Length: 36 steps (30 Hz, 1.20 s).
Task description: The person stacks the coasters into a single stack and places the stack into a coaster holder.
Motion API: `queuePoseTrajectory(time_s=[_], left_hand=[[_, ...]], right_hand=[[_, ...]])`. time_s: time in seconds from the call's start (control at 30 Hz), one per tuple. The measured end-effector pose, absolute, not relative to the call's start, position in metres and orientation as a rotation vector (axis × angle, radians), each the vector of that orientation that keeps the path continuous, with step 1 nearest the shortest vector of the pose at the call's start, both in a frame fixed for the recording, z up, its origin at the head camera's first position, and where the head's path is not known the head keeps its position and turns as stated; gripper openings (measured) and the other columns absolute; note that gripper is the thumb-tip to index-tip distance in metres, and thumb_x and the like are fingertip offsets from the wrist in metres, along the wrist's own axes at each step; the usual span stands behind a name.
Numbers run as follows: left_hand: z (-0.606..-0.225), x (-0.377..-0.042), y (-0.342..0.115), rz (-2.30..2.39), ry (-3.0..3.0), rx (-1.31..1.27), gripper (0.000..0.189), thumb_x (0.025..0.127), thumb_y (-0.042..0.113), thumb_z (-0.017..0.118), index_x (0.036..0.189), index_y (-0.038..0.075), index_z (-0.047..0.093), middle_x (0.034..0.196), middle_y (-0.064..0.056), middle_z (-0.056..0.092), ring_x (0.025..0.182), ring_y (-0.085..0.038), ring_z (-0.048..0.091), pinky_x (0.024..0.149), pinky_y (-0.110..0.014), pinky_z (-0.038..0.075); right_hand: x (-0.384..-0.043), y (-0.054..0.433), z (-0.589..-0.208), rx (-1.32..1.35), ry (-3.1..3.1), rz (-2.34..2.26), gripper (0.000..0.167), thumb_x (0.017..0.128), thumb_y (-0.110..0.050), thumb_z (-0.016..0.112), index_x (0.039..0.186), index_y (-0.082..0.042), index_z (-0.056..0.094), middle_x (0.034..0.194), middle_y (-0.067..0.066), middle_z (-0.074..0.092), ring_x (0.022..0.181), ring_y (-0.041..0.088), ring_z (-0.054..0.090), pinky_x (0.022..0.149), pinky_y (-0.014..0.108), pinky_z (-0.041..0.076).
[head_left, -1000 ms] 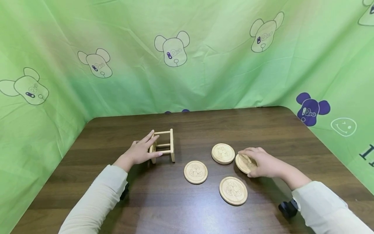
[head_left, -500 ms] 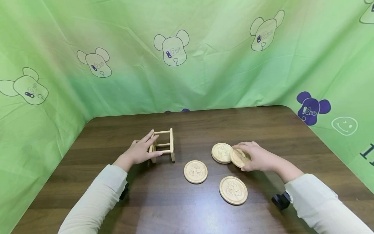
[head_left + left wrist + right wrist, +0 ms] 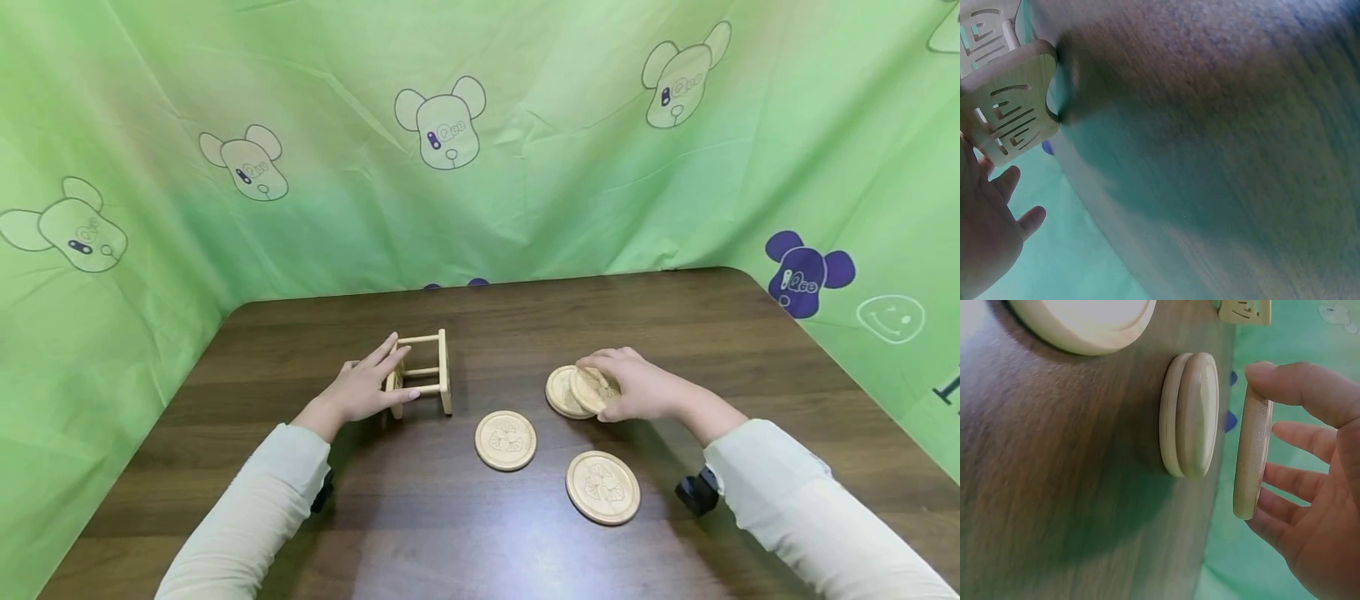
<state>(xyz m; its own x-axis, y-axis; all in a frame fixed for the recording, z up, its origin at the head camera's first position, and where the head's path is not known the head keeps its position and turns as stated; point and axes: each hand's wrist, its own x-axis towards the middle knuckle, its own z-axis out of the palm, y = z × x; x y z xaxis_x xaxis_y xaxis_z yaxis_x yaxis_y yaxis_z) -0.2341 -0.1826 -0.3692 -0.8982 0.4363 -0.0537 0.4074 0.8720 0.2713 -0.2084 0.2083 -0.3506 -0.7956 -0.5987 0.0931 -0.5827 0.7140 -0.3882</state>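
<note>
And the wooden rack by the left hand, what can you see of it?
The rack looks like pale wood: two upright panels cut with a pattern of slots and joined by slim rods. It stands on the dark table, to the left of the round discs, with no disc in it. The left hand rests at its left panel; the exact contact is partly hidden.
</note>
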Motion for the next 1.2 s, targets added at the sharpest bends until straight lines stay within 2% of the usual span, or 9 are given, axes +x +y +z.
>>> queuePoseTrajectory(time_s=[0.9, 1.2], left_hand=[[-0.37, -0.235, -0.182, 0.388, 2.927, 0.668, 0.082, 0.076, 0.068, 0.036, 0.139, 0.018, 0.019, 0.144, -0.005, 0.002, 0.121, -0.025, 0.03, 0.09, -0.053, 0.018], [-0.369, -0.235, -0.181, 0.385, 2.925, 0.664, 0.081, 0.077, 0.067, 0.036, 0.139, 0.02, 0.017, 0.144, -0.001, -0.001, 0.121, -0.024, 0.031, 0.091, -0.053, 0.018]], right_hand=[[-0.227, 0.189, -0.362, -0.958, 2.833, -0.593, 0.067, 0.056, -0.012, 0.068, 0.118, 0.003, 0.047, 0.116, 0.024, 0.046, 0.104, 0.04, 0.037, 0.085, 0.049, 0.03], [-0.232, 0.187, -0.366, -0.928, 2.814, -0.594, 0.068, 0.055, -0.012, 0.067, 0.118, 0.003, 0.048, 0.115, 0.025, 0.046, 0.103, 0.04, 0.036, 0.083, 0.048, 0.031]])
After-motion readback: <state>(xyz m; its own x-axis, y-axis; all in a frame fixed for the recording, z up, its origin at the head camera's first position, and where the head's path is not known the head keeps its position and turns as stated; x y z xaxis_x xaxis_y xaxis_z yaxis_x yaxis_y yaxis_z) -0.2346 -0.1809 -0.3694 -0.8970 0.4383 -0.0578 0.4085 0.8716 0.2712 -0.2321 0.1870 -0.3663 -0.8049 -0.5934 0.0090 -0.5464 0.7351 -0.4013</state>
